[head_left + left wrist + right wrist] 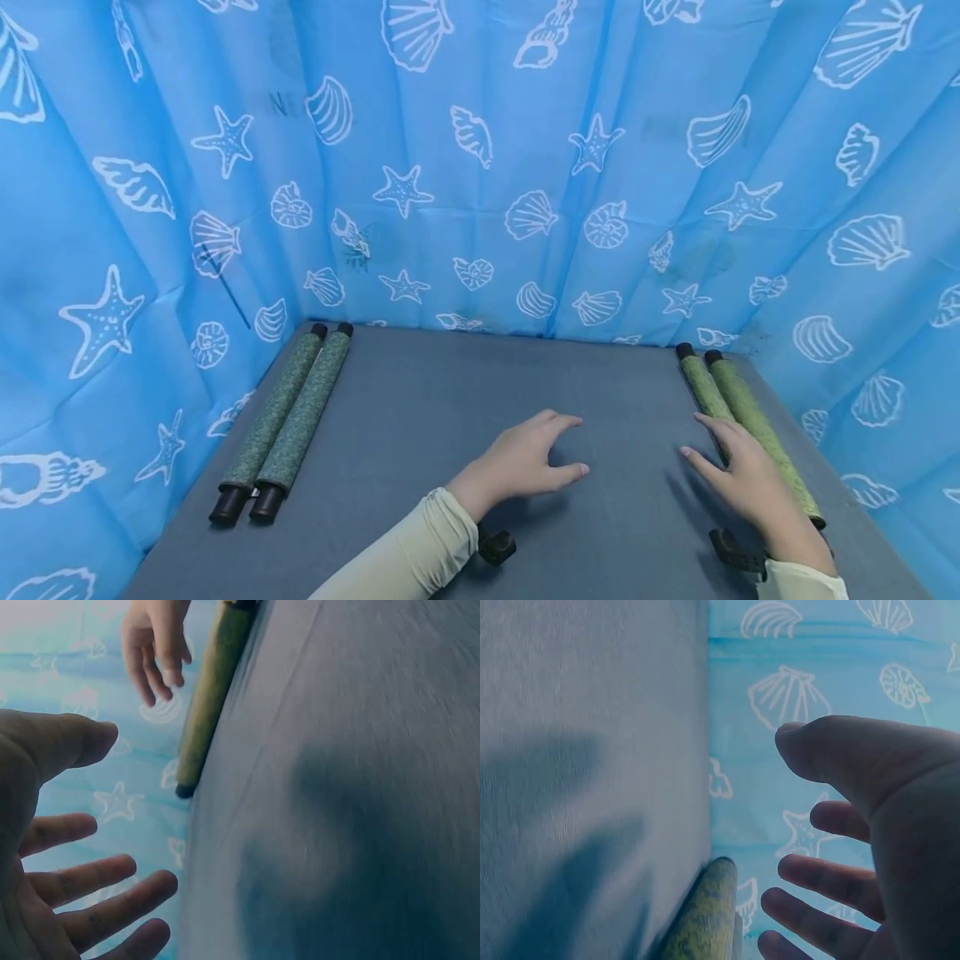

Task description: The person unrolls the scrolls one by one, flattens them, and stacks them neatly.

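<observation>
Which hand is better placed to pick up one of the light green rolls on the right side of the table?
Right. The right hand hovers open directly over the light green rolls, while the left hand sits mid-table, clearly apart from them.

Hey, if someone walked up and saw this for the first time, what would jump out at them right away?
First, the bright blue curtain printed with white shells and starfish, wrapping three sides of the grey table. Next, two pairs of green rolls: the left pair along the table's left edge, the right pair along its right. The left hand hovers open mid-table; the right hand spreads over the right pair.
</observation>
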